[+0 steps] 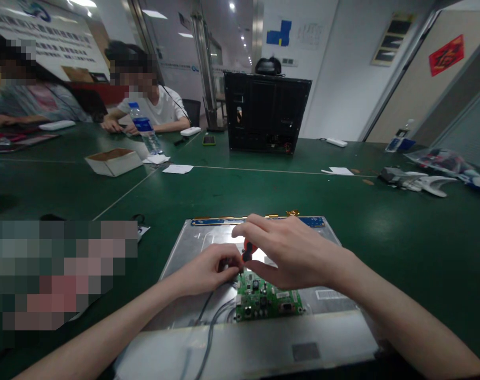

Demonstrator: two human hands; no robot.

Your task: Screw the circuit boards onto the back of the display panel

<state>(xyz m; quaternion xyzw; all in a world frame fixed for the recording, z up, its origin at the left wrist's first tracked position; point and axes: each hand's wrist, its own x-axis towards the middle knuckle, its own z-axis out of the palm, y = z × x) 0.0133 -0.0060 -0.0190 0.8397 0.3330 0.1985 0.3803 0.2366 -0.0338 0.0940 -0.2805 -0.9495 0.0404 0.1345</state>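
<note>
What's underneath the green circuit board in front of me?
The green circuit board sits over a silvery panel, which shows around it. Whatever lies directly beneath the board is covered, and the right hand hides some of the board itself.

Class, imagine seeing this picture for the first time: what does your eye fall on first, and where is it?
Probably the green board low in the centre, on a silver panel, with a red-and-black tool between the left grip and right grip. Next, the black panel upright across the table, then the red sign at upper right.
</note>
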